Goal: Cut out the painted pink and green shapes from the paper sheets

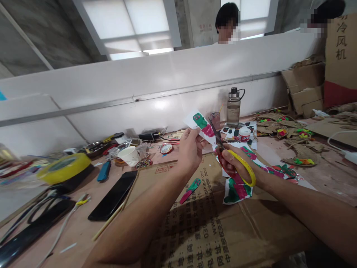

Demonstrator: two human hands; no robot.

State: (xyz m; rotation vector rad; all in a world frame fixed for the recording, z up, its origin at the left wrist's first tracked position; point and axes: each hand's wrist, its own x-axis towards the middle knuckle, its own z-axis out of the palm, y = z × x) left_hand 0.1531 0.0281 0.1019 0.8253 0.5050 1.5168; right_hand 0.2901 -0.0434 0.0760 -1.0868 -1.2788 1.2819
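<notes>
My left hand (192, 149) pinches a piece of white paper (201, 124) painted with a green and magenta shape. In my right hand (237, 163) is a pair of scissors (249, 169) with yellow and red handles. The blades are parted and lie close against the paper's right edge. Below my hands, on a flat cardboard sheet (200, 223), rests a cut-out green and magenta strip (190, 190). A larger painted paper piece (237, 190) lies under my right hand, with more painted scraps (281, 171) to its right.
A water bottle (233, 109) and a small paint jar (244, 134) stand behind the papers. At left are a black phone (113, 195), a paper cup (129, 155), a blue cutter (104, 171) and yellow tape (64, 167). Cardboard crafts (302, 152) lie at right. A person (227, 22) is beyond the partition.
</notes>
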